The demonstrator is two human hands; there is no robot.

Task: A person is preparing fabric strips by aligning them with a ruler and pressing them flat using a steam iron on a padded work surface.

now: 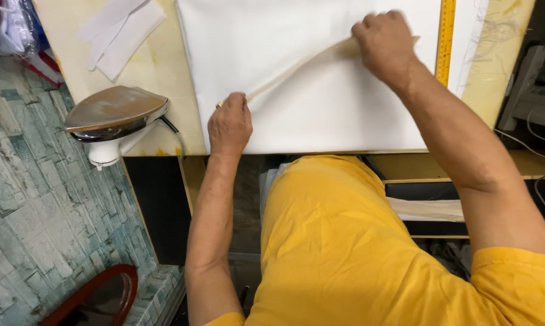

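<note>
A narrow cream fabric strip [296, 63] runs slantwise across a white rectangular cloth sheet [320, 108], which lies flat on the pale yellow padded tabletop [157, 66]. The strip is pulled straight between the two hands, lifted slightly off the sheet along its length.

The left hand [229, 124] has its grip clenched on the lower, nearer end of the strip, fingers curled into a loose fist with the strip coming out at the top by the thumb side; a gold ring shows on one finger. Its knuckles face up, the wrist is straight, and the forearm rises from below the tabletop edge. The right hand [386, 43] holds the far end of the strip, fingers bent over and pressing down onto the sheet, back of the hand facing the camera; whether the strip is pinched or only pressed under the fingertips cannot be told. The right arm reaches forward and across, elbow out to the right.

Just right of the right hand, a yellow measuring ruler [445, 39] lies along the sheet's edge. To the left, at the tabletop's corner, a flat iron with a shiny metal soleplate and white body [112, 121] rests tilted on its side, its cord trailing toward the sheet. Several white fabric offcuts [121, 33] lie at the far left corner. The person wears a yellow shirt [345, 241].
</note>
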